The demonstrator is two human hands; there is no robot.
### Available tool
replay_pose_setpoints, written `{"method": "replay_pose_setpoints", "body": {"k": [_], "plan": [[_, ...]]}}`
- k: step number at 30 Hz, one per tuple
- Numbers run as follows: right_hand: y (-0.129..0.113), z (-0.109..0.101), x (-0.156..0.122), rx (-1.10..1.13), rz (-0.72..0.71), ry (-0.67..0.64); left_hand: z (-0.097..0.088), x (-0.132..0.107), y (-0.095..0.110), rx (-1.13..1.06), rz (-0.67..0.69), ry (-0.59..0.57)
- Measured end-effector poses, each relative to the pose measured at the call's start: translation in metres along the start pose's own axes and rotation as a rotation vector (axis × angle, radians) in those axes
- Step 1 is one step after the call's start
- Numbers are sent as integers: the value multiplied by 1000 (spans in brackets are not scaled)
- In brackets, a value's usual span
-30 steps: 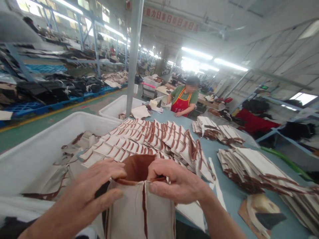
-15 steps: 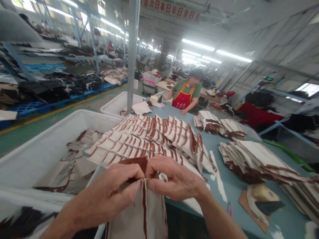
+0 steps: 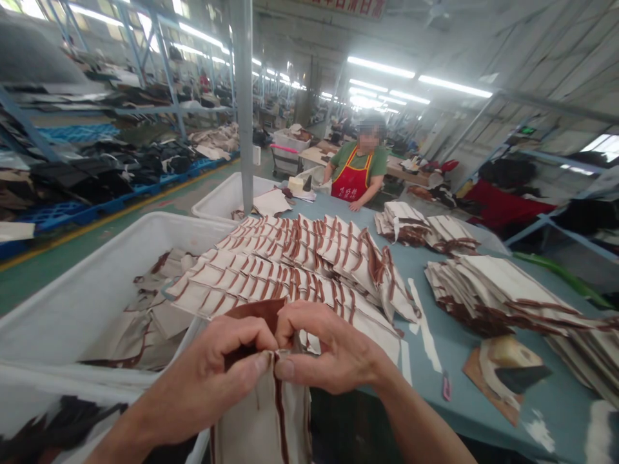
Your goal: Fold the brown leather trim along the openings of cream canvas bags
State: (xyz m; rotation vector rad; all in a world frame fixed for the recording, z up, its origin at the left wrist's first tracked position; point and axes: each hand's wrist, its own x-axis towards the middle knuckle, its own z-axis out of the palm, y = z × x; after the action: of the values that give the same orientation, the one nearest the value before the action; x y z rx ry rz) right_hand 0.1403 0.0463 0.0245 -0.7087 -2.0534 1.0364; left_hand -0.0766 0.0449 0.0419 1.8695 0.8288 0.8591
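The left hand (image 3: 227,374) and the right hand (image 3: 326,351) pinch the top edge of a cream fabric shell (image 3: 249,422) at its brown-edged seam, thumbs side by side in front, fingers curled behind. The shell is held upright before the near edge of the blue table (image 3: 406,258). At left, a white plastic bin (image 3: 97,290) holds similar pieces. On the table lie a small pink tool (image 3: 446,385), stacked cream panels (image 3: 512,283) to the right, and overlapping rows of brown-trimmed pieces (image 3: 232,261). Beyond, a co-worker (image 3: 341,158) wears a red apron (image 3: 351,182).
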Motion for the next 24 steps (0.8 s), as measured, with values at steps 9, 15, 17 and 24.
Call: {"method": "replay_pose_setpoints", "body": {"k": [9,15,17,24], "plan": [[2,3,-4,-28,18,-28,4,-6,-11,-39,-95,-82],[-7,1,-7,-75,47,-38,-6,-11,-12,-5,-92,-195],[-10,2,-6,-132,64,-36,-8,-13,-14,42,-42,-164],[-7,1,10,-357,78,-63,-14,-16,-26,234,-55,-93]]}}
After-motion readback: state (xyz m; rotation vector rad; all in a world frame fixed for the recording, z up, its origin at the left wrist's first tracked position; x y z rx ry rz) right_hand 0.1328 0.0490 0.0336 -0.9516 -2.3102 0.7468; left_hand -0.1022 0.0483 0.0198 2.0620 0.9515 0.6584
